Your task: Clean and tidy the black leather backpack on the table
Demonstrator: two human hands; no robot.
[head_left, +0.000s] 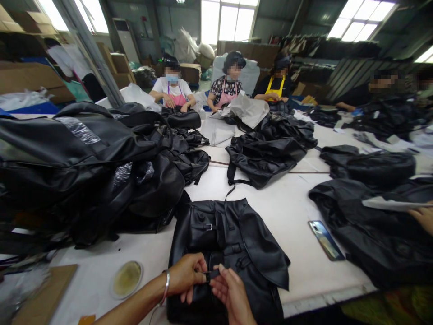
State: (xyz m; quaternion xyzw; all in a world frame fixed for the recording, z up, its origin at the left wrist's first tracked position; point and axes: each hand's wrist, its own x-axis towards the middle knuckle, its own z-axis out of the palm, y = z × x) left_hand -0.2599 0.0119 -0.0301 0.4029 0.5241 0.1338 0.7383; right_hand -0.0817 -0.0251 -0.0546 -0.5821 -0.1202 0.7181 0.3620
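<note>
A black leather-look backpack (233,225) lies on the table before me, its flap folded off to the right. One front pocket has its strap through a small silver buckle (209,227). Over the other, nearer pocket, my left hand (190,273) pinches a small buckle, mostly hidden by the fingers. My right hand (232,286) grips the short black strap (214,273) at that buckle between thumb and finger. Both hands are closed, close together just above the bag. A silver bangle (167,282) circles my left wrist.
A large heap of black bags (135,180) rises at left. More bags (267,153) lie ahead and at right (372,225). A phone (326,240) and a round dish (127,279) rest on the table. Several co-workers (230,85) sit opposite; another person's hand (422,216) shows at right.
</note>
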